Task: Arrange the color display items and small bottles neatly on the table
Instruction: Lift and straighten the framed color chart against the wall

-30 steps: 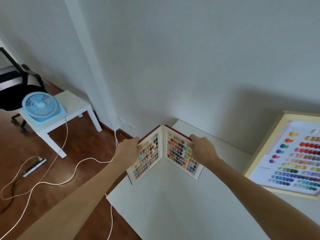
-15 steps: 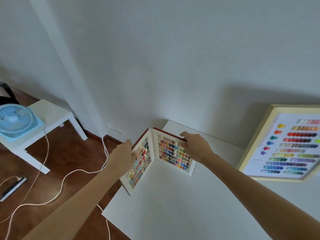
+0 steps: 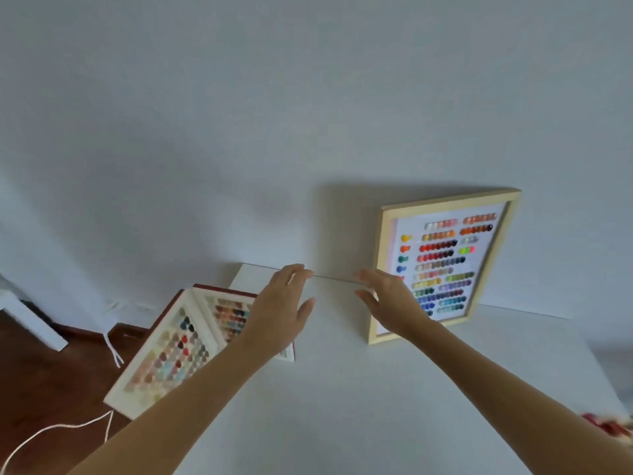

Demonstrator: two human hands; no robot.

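Note:
A folding colour swatch book [image 3: 171,351] with red covers stands opened in a V at the table's far left corner, its right page partly hidden behind my left forearm. A wood-framed colour chart [image 3: 442,265] leans against the wall on the right. My left hand [image 3: 281,310] hovers over the white table [image 3: 342,406] just right of the book, fingers apart and holding nothing. My right hand [image 3: 390,303] is spread in front of the frame's left edge, also holding nothing. No small bottles can be made out.
A blurred red-and-white object [image 3: 613,426] shows at the table's right edge. A white cable [image 3: 51,433] trails over the brown wooden floor on the left. A white side table's leg [image 3: 30,323] stands at the far left. The wall runs close behind the table.
Both hands have let go of the swatch book and moved right toward the framed chart. The view has swung right, so the fan and side table top have left the frame.

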